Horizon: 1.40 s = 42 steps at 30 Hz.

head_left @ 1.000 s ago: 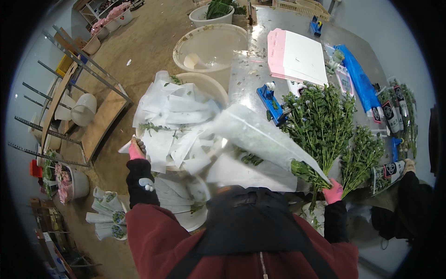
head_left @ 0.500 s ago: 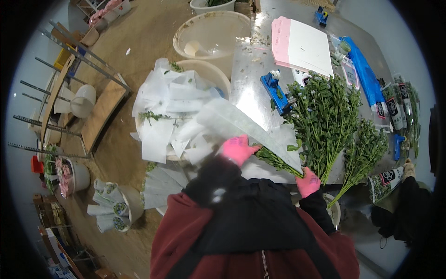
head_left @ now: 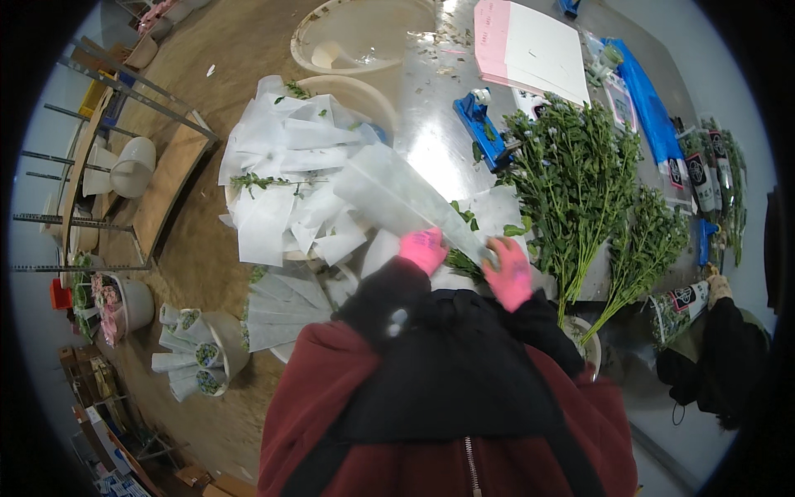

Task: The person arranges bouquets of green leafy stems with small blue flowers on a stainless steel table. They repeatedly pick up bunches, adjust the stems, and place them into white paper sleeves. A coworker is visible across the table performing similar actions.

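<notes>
Both my hands wear pink gloves. My left hand point(head_left: 424, 250) closes around the underside of a white paper sleeve point(head_left: 406, 195) rolled around a flower bunch, whose wide end points up and left over the bucket. At the sleeve's narrow end, my right hand point(head_left: 508, 272) grips the paper, fingers curled over its edge. A few green stems and leaves point(head_left: 464, 263) show between my hands; the rest of that bunch is hidden in the paper. Right of my hands lies a large bunch of leafy flower stems point(head_left: 571, 182), with a smaller bunch point(head_left: 646, 248) beside it.
A blue tape dispenser point(head_left: 483, 128) and a stack of white and pink sheets point(head_left: 530, 48) lie on the metal table point(head_left: 431, 124). Paper-wrapped bunches point(head_left: 290, 157) fill a bucket at left. Another person's hand point(head_left: 719, 288) holds a wrapped bouquet point(head_left: 683, 305) at right.
The paper has gone from a loose flap to a rolled sleeve covering most of the stems. My right hand has moved up and left, over the sleeve's narrow end.
</notes>
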### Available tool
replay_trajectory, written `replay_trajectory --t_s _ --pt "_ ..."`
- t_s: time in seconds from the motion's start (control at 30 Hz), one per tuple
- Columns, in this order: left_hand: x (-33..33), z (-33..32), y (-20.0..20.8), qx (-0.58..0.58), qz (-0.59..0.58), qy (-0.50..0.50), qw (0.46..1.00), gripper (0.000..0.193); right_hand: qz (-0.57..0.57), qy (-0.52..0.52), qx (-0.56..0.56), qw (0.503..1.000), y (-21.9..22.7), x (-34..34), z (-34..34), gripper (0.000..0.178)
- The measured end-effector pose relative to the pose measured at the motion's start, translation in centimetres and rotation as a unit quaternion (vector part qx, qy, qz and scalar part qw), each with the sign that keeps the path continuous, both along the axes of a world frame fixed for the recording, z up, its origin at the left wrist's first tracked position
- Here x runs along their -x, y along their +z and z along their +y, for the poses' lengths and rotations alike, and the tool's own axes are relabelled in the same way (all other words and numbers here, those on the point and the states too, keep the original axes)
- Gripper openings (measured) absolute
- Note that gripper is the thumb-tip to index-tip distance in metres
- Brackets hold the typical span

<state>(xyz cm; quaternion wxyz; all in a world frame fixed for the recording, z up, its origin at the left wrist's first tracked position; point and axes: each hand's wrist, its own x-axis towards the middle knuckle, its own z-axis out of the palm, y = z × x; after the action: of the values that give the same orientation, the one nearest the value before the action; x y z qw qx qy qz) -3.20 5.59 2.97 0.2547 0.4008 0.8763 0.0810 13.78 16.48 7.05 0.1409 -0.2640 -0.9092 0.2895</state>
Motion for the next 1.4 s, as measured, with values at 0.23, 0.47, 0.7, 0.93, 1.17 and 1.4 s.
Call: replay_trajectory --t_s 0.23,0.47,0.7,0.93,1.17,1.4 --pt "-0.1 -1.7 1.7 0.005 0.008 -0.024 1.000 0.029 -0.167 0.116 -0.047 0.978 -3.3 7.2 -0.3 0.018" --pt "-1.2 -1.9 1.3 -0.028 -0.011 0.000 1.000 0.029 -0.142 -0.012 0.020 0.990 -5.9 5.3 2.4 0.017" --pt "-0.7 -5.7 0.1 -0.010 -0.073 0.071 0.995 0.033 -0.163 -0.090 0.119 0.975 -6.4 2.7 8.1 0.025" --pt "-1.1 -4.4 0.2 -0.084 -0.081 0.085 0.990 0.030 0.008 0.134 -0.009 0.991 -3.9 5.4 1.9 0.035" --pt "-0.7 -5.0 0.4 -0.159 -0.089 0.015 0.983 0.026 -0.077 0.189 -0.048 0.978 -5.2 9.7 0.9 0.013" --pt "-1.5 -6.1 1.2 -0.109 -0.109 0.023 0.988 0.033 -0.024 0.027 0.189 0.981 -3.7 9.5 7.0 0.021"
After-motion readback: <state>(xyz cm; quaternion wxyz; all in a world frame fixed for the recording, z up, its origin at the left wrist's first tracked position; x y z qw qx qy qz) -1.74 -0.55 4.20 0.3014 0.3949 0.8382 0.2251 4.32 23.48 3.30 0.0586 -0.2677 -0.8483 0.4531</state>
